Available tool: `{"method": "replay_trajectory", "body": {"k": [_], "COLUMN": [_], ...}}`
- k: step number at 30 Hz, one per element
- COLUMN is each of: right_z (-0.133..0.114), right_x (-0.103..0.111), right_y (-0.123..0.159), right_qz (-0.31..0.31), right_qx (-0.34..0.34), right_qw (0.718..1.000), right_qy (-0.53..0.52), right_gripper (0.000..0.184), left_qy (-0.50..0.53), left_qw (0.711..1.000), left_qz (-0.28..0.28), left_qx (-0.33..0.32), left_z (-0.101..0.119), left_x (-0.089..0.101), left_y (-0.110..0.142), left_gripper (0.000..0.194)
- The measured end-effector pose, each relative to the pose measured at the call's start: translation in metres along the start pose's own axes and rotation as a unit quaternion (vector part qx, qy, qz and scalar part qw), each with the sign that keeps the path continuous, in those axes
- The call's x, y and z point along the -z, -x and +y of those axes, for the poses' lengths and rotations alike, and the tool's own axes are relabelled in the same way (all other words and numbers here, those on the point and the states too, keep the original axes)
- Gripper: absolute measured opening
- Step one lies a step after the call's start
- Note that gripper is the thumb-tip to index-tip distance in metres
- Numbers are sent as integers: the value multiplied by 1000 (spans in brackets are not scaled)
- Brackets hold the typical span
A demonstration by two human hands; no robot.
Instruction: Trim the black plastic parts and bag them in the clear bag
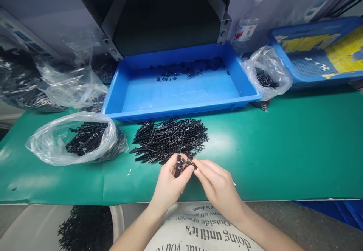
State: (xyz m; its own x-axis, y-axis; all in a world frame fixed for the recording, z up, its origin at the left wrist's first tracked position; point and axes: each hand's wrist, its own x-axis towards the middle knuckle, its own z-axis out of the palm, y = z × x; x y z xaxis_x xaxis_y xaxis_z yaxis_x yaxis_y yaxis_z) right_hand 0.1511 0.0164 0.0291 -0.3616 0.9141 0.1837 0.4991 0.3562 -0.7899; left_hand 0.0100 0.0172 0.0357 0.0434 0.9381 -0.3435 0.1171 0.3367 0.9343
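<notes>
Fingers of both hands, left hand [168, 185] and right hand [218, 186], pinch one black part [183, 165] beside one pile [170, 137].

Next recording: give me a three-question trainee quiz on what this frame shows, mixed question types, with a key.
1. True or false: both hands, the left hand and the right hand, touch the small black plastic part held between them.
2. Multiple choice: the pile of black parts lies
A. inside the blue tray
B. on the green mat, in front of the tray
C. in the clear bag
3. Fill in: the clear bag nearest the pile lies to its ____ in the picture.

Key: 1 true; 2 B; 3 left.
</notes>
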Motion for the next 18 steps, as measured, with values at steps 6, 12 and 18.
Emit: {"method": "replay_trajectory", "body": {"k": [6,12,18], "right_z": [5,6,11], "right_x": [-1,2,7], "right_y": [0,-3,-8], "right_qz": [7,-2,-11], "right_qx": [-42,-131,-192], "right_qw": [999,986,968], "right_qy": [-32,-99,-163], "right_gripper": [31,34,37], "left_qy": [-65,-379,-494], "left_qw": [997,904,840], "left_qz": [4,150,150], "left_qx": [-31,-127,-164], "left_z": [6,14,4], "left_x": [16,31,20], "left_y": [-9,-39,-45], "left_gripper": [18,19,11]}}
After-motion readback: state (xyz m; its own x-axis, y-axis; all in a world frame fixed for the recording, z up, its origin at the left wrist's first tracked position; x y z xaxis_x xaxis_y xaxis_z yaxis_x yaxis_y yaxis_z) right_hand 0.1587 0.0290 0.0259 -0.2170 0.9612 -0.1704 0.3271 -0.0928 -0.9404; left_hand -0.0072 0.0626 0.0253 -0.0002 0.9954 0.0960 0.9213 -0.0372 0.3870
